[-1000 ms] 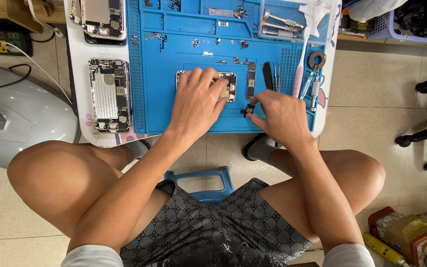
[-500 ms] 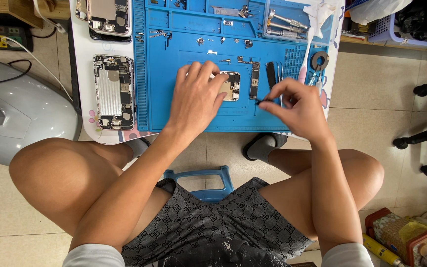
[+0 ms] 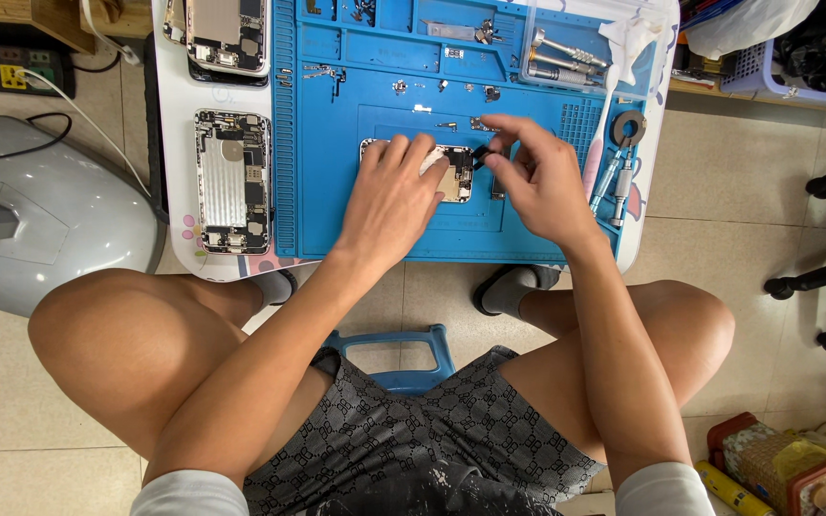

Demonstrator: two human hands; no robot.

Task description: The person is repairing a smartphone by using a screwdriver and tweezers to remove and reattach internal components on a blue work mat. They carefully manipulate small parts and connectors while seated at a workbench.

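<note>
Left hand (image 3: 396,196): laid flat, fingers together, pressing down on the opened phone (image 3: 453,174) that lies in the middle field of the blue repair mat (image 3: 327,205). Most of the phone is covered by the palm; only its right end shows, past the fingertips.

Right hand (image 3: 537,182): thumb and forefinger pinched on a small dark part (image 3: 481,153), held just above the phone's exposed end, immediately right of the left fingertips. Other fingers loosely curled.

Containers: the mat's upper edge, beyond both hands, is divided into shallow compartments. Several hold small screws and metal brackets (image 3: 322,71), scattered singly. Beyond the right hand a clear tray (image 3: 566,59) holds silver cylindrical tool pieces lying side by side. A white tissue (image 3: 629,38) lies over its right end.

Right of the right hand: screwdrivers (image 3: 614,182) lying along the mat edge, a dark ring (image 3: 629,127) just beyond them.

Left of the left hand, off the mat: two further opened phone chassis (image 3: 231,180), one (image 3: 227,33) beyond the other, internals up.
</note>
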